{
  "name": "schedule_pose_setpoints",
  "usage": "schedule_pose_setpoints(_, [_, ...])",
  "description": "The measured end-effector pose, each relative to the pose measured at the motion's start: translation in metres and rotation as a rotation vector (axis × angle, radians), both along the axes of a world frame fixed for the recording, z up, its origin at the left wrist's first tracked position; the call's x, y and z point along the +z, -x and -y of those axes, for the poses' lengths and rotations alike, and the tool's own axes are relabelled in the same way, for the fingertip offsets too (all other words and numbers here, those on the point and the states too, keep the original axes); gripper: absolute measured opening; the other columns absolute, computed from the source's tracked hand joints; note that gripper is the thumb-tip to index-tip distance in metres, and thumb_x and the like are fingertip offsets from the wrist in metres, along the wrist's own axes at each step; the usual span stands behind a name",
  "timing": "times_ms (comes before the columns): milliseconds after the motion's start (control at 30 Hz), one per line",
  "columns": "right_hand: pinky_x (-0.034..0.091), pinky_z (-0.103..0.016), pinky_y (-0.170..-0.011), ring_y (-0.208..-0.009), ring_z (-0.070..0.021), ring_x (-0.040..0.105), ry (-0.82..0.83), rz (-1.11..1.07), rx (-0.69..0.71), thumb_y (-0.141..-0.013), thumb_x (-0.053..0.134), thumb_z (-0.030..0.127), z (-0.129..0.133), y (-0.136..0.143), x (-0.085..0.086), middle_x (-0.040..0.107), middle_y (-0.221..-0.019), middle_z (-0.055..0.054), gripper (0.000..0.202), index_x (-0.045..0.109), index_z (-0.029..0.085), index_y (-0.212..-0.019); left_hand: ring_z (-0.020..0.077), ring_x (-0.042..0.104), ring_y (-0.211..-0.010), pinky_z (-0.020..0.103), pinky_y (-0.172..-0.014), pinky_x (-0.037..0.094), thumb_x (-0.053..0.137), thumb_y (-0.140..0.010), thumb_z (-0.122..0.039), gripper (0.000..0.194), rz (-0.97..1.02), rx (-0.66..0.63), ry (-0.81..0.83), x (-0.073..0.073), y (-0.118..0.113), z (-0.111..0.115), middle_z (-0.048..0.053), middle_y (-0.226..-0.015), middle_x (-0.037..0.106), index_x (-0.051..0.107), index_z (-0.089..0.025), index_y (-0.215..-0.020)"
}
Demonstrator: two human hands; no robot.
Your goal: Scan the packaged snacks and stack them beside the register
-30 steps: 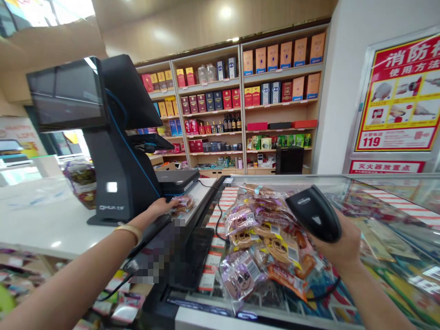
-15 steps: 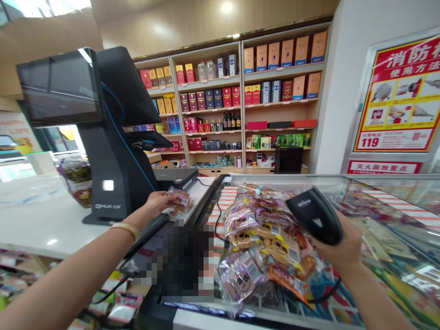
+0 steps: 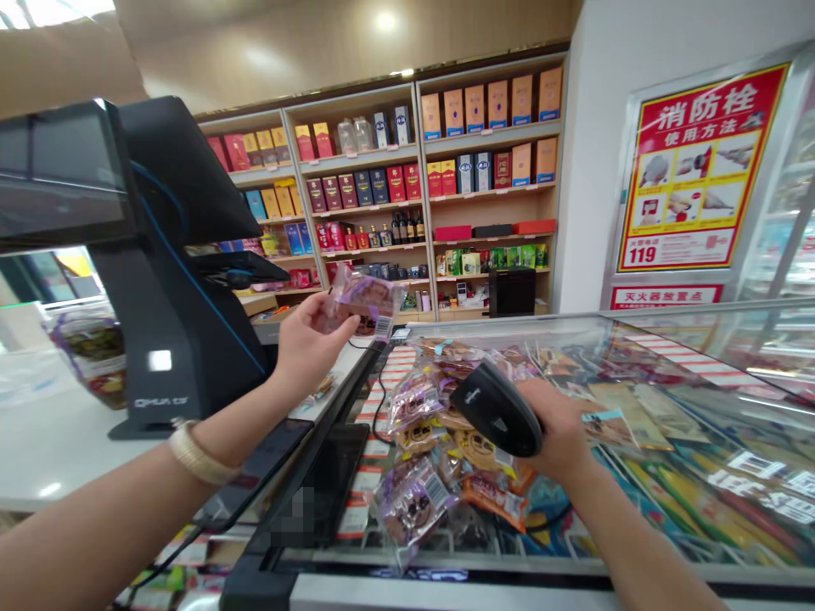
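At the glass counter [image 3: 458, 594]: one snack packet [image 3: 368, 297], raised in the air; your left hand [image 3: 309, 339] pinches its near edge between thumb and fingers, barcode [image 3: 383, 327] uncovered. One black scanner [image 3: 500, 412], over the packet pile [image 3: 413, 505], apart from the raised packet; your right hand [image 3: 557, 424] wraps its grip, fingertips hidden. Handling, as judged: thumb clear of the code, film smooth, printed bars square to the scanner's nose.
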State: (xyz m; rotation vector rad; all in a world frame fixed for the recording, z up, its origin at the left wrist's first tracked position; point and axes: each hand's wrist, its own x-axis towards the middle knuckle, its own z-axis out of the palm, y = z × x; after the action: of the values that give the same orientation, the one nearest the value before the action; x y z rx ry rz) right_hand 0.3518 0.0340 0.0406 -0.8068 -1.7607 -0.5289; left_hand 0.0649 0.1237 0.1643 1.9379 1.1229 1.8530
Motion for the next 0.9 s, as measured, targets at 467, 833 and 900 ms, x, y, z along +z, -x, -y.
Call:
schedule_pose_setpoints(467, [0.039,-0.029,-0.058,-0.063,-0.0181,0.054,0.04,-0.036,-0.028,-0.076,0.055,0.022,-0.003,0.003,0.003,0.059,-0.07,-0.003,0.009,0.058,0.019,-0.084,0.0167,0.063,-0.082,0.028,-0.081,0.051,0.076,-0.065,-0.025,0.033,-0.036,-0.157,0.029,-0.004,-0.043,0.026,0.003,-0.089,0.069,0.063,-0.016,-0.094])
schedule_pose_setpoints(833, [0.046,-0.028,-0.053,-0.058,-0.0179,0.057,-0.171,-0.539,-0.321,-0.069,0.07,0.028,-0.015,-0.029,-0.013,0.061,-0.067,-0.003,0.019,0.062,0.017,-0.082,0.0155,0.056,-0.088,0.031,-0.078,0.052,0.058,-0.081,-0.009,0.024,-0.617,-0.135,-0.622,-0.019,-0.071,0.0,0.005,-0.092,0.057,0.067,-0.02,-0.1])
schedule_pose_setpoints(900, [0.046,-0.028,-0.053,-0.057,-0.0176,0.057,-0.153,-0.583,-0.347,-0.068,0.072,0.029,-0.018,-0.033,-0.017,0.06,-0.065,-0.002,0.019,0.062,0.016,-0.079,0.0156,0.057,-0.093,0.031,-0.081,0.052,0.05,-0.084,-0.006,0.03,-0.744,-0.229,-0.635,-0.027,-0.078,-0.004,0.007,-0.099,0.057,0.066,-0.02,-0.106])
